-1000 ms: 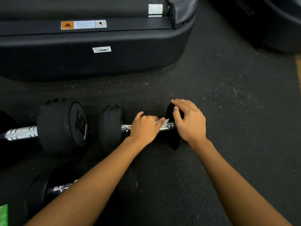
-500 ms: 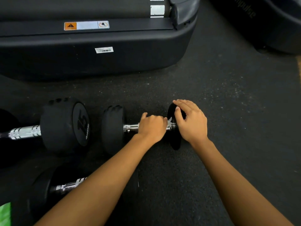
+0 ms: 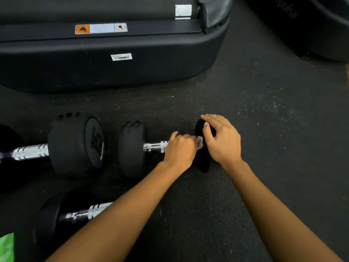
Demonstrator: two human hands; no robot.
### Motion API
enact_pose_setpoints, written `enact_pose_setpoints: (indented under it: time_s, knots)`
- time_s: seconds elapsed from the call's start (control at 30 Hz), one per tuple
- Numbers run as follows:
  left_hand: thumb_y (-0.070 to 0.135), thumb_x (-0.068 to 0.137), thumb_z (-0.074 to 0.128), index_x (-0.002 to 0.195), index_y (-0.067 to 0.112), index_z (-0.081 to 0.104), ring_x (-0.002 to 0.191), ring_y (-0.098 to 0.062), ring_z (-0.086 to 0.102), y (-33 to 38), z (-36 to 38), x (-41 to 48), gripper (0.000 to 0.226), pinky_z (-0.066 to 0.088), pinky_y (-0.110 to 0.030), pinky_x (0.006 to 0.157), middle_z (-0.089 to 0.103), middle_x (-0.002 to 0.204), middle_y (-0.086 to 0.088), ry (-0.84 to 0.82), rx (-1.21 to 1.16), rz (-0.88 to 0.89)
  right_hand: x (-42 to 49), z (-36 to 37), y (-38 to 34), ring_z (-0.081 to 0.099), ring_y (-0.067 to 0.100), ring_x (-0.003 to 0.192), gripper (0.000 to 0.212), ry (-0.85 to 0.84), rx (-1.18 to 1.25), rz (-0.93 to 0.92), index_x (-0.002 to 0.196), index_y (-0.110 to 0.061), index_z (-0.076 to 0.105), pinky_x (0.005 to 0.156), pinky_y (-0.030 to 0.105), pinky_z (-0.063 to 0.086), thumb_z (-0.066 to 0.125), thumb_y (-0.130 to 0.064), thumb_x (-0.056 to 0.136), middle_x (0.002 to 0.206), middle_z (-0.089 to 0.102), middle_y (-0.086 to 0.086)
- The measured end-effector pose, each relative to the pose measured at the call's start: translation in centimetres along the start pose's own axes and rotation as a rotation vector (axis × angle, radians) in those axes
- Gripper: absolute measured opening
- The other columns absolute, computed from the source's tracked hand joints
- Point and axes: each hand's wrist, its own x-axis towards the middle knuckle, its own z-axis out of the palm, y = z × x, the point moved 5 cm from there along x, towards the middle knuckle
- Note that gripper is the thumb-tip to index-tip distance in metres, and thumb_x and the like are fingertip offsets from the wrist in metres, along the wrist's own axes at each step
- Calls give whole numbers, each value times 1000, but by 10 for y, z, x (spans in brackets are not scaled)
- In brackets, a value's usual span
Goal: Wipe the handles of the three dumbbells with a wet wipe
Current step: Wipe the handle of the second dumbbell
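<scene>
Black gym machine base [image 3: 113, 63] lies well beyond both hands, across the dark rubber floor [image 3: 264, 129]. Three dumbbells on the floor: the one marked 15 [image 3: 75, 146] sits far to the left of the left hand, its chrome handle [image 3: 30, 152] bare; a second dumbbell [image 3: 56, 218] lies near the body, below and left of the left forearm, its handle [image 3: 88, 212] also bare; the third dumbbell [image 3: 132, 148] is the one being worked, lying between the two hands. Left hand [image 3: 181, 148] is closed around the right end of that handle [image 3: 155, 146], fingers [image 3: 186, 138] curled over the bar, with the wet wipe [image 3: 200, 142] showing only as a small white scrap at the fingertips, just beside the right thumb. Right hand [image 3: 222, 140] rests on the far weight head, fingers [image 3: 213, 120] spread loosely over its top edge, apparently steadying it rather than gripping hard. The exposed stretch of chrome lies left of the left hand. Judgement: wiping of this handle is in progress, with the wipe at the right end of the bar. Whether the other two handles are already wiped cannot be told; nothing on them shows wetness or residue either way. A green object [image 3: 6, 246] sits at the lower left corner, far from both hands; identity unclear.
</scene>
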Motion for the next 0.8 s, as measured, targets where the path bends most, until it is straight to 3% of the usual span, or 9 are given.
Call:
enact_pose_setpoints:
  time_s: [0.13,0.23,0.33,0.4,0.6,0.8]
  knots:
    - [26,94,52,123,17,57,117,-16,52,-15,-8,-16,31,15,-33,110,60,124,0,72,-71,175,-1,0,1,50,14,121,40,6,-2,-4,117,-18,64,97,35,43,39,-32,90,121,63,-2]
    - [25,83,66,108,12,62,104,-21,58,-12,-13,-13,29,29,-36,105,65,109,-4,122,-13,212,-1,1,1,50,13,121,41,3,-9,-4,118,-19,64,97,35,42,38,-33,90,122,62,-3]
    - [14,63,81,94,6,63,86,-29,61,4,-11,-11,37,47,-40,85,65,91,-10,150,32,202,0,1,1,49,13,122,40,2,-14,9,118,-20,64,98,33,41,39,-33,90,123,62,-4]
    - [11,57,83,95,7,64,86,-28,61,9,-9,-12,43,49,-39,84,64,93,-9,170,38,203,0,1,1,48,12,122,40,-2,-17,11,118,-20,64,98,33,40,38,-33,90,123,62,-4]
    - [6,60,81,99,9,65,98,-25,59,-8,-12,-26,42,42,-39,99,63,104,-7,230,70,302,-1,1,2,50,13,121,39,-2,-12,-3,119,-19,63,97,34,42,39,-32,91,123,62,-3]
    - [3,61,78,92,8,64,91,-24,59,9,-9,-18,34,37,-34,100,64,95,-6,259,-5,272,1,1,1,49,11,121,40,-5,-18,4,118,-20,64,97,33,42,38,-33,90,122,62,-4]
